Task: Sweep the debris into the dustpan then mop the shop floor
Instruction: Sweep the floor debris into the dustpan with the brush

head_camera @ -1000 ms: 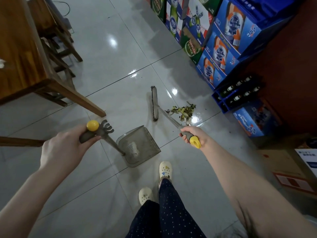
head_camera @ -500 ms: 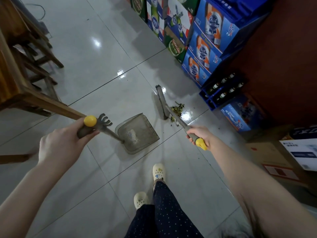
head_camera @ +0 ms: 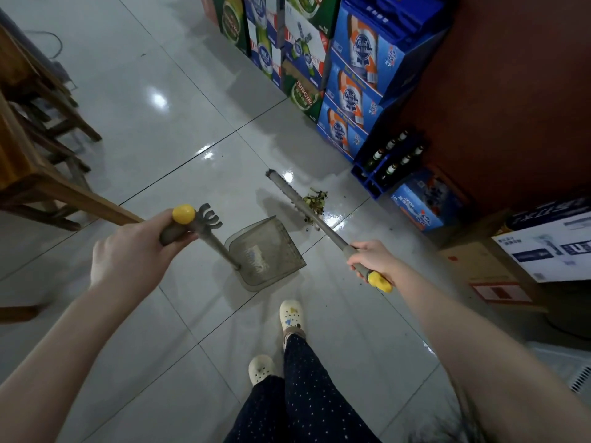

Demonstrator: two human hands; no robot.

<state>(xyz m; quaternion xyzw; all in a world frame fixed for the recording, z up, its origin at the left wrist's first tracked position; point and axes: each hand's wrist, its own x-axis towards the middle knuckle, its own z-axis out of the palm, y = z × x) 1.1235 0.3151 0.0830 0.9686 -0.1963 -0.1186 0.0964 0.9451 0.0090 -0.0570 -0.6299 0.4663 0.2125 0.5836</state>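
One green carton (head_camera: 302, 94) reads TSINGTAO. Left hand (head_camera: 134, 251) grips the dustpan handle (head_camera: 220, 247); right hand (head_camera: 375, 261) grips the broom handle (head_camera: 332, 235).

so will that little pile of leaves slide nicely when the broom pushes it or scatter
Probably light and loose: the debris pile is dry-looking leaf scraps, so it should move easily. Likely to scatter, since small bits lie apart from it beside the broom. The glossy floor should let it slide towards the dustpan.
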